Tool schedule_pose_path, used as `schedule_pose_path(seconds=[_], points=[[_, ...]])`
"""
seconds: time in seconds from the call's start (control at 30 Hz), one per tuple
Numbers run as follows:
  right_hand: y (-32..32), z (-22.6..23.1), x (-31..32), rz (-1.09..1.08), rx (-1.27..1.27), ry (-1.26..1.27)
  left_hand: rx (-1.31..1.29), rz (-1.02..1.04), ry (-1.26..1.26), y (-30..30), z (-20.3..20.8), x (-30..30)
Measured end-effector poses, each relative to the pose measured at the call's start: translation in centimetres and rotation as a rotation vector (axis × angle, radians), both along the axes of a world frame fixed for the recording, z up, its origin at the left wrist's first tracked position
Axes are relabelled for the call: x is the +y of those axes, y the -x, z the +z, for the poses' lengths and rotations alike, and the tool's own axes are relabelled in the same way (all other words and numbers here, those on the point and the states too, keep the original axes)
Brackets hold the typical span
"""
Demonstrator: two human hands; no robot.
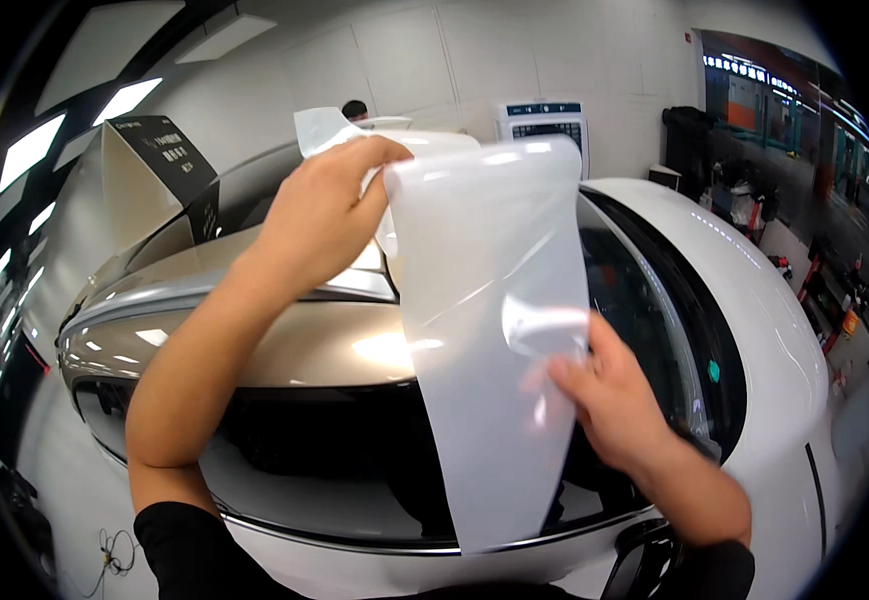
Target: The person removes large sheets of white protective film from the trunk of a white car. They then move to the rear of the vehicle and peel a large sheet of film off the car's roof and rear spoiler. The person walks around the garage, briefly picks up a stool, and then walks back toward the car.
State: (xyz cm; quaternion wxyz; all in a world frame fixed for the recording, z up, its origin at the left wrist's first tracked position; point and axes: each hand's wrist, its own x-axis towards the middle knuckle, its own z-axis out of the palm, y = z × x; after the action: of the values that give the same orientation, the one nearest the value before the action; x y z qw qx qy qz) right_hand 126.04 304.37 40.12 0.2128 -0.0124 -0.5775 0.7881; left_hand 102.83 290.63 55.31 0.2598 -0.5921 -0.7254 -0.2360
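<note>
A translucent sheet of film (484,300) hangs upright between my hands, with its lower end dangling in front of the car's side window. My left hand (329,210) pinches its upper left edge above the car's roof. On the right edge, lower down, my right hand (614,390) grips the film between thumb and fingers. Behind the film stands a car with a glossy bronze roof (324,340) and a white hood (764,310). A pale flap of film or backing (324,130) sticks up beyond my left hand.
A black and white box (159,160) rests on the roof at the left. The dark windshield (644,290) and side mirror (644,560) lie to the right. Against the far wall stands a white appliance (544,125). Someone's head (354,109) shows beyond the car. A cable (112,550) lies on the floor.
</note>
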Motion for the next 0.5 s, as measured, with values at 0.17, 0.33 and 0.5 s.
schedule_pose_path(seconds=[0.17,0.33,0.5], points=[[12.1,3.6,3.8,-0.174,0.042,-0.063,-0.149,0.197,-0.453,4.4,1.0,-1.3],[17.3,3.7,7.6,-0.275,0.012,-0.172,-0.387,0.051,0.170,1.0,-0.9,-1.4],[16.8,5.6,6.3,-0.096,0.054,-0.227,0.074,0.005,0.237,2.4,-1.4,0.4]])
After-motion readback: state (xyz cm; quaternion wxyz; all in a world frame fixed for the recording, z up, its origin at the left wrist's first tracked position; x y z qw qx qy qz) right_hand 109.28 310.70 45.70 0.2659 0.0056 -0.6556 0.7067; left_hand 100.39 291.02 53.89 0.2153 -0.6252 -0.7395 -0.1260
